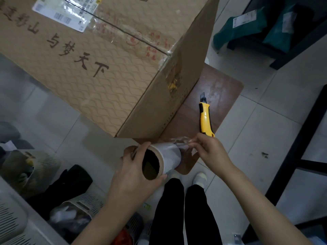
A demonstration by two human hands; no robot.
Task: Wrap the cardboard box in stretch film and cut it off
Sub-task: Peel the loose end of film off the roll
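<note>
A large cardboard box [106, 68] with printed characters and a white shipping label stands on a brown stool [221, 96] and overhangs it. Below the box's near corner, my left hand [134, 174] grips a roll of stretch film [164, 160] by its open cardboard core end. My right hand [208, 149] pinches the loose end of the film [184, 143] just off the roll. A yellow utility knife [205, 119] with its blade out lies on the stool beside the box, just above my right hand.
Slatted plastic baskets [44, 167] with odds and ends and dark cloth sit on the floor at the lower left. A dark metal shelf frame [300, 156] runs down the right side. Green parcels [247, 27] lie at the upper right. My legs and shoes are below the stool.
</note>
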